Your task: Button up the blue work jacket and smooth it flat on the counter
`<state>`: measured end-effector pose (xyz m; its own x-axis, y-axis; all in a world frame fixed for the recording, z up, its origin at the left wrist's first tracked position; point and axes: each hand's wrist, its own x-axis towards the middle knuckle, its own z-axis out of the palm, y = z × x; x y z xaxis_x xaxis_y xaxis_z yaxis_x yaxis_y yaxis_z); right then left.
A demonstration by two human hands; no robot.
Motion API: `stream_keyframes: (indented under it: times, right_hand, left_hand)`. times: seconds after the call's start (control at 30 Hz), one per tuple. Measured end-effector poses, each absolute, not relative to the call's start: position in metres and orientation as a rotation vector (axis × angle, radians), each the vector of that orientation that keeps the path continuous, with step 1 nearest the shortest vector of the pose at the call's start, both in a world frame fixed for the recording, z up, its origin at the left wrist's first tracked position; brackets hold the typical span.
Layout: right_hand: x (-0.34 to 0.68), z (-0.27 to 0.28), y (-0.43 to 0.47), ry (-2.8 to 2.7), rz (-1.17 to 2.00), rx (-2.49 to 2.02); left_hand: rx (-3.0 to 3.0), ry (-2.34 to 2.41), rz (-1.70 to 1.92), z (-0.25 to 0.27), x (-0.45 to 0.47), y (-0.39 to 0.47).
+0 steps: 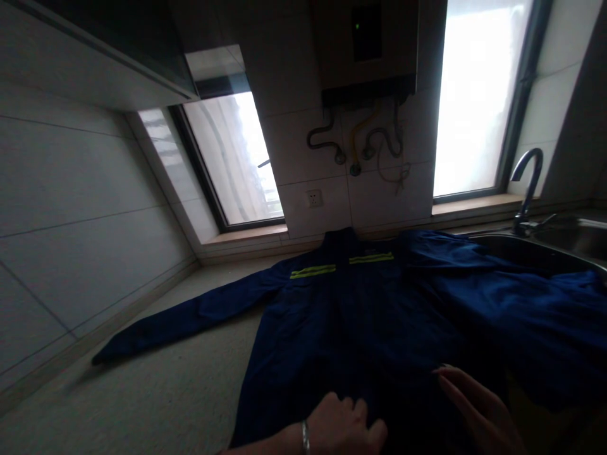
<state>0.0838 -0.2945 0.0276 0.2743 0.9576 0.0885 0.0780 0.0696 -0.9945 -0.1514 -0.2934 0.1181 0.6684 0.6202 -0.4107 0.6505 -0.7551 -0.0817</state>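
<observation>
A dark blue work jacket with yellow-green stripes across the chest lies spread on the counter, collar towards the wall. One sleeve stretches out to the left. My left hand, with a silver bracelet on its wrist, is closed over the lower front of the jacket, fingers curled into the cloth. To its right, my right hand has its fingers pressed together at the jacket's lower right part, pinching the fabric. Shadow hides the cloth between the hands.
More blue cloth lies bunched at the right, reaching the sink with its curved faucet. The pale counter meets a tiled wall at the left. A water heater with hoses hangs between two windows, above a socket.
</observation>
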Motion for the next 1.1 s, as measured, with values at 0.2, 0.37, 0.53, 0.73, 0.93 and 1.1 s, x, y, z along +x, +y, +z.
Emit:
stream_keyframes:
  times: [0.2,0.37,0.53,0.73,0.93,1.1]
  right_hand:
    - [0.078,0.028,-0.294,-1.173,0.704,-1.411]
    - [0.068,0.029,-0.289,-1.142,0.613,-1.449]
    - [0.067,0.031,-0.286,-1.185,0.646,-1.414]
    - [0.077,0.030,-0.282,-1.147,0.885,-1.452]
    - [0.073,0.037,-0.287,-1.138,0.955,-1.353]
    - [0.062,0.049,-0.297,-1.298,0.826,-1.292]
  left_hand:
    - [2.792,1.674,-0.034,0.163,-0.166,-0.307]
    - [2.607,2.173,0.059,0.163,-0.179,-0.309]
    - [2.643,1.734,-0.055,0.180,-0.185,-0.313]
    - [2.684,1.193,0.053,0.209,-0.191,-0.325]
    - [2.551,1.254,0.564,0.168,-0.182,-0.289]
    - [2.966,1.376,0.976,0.141,-0.175,-0.274]
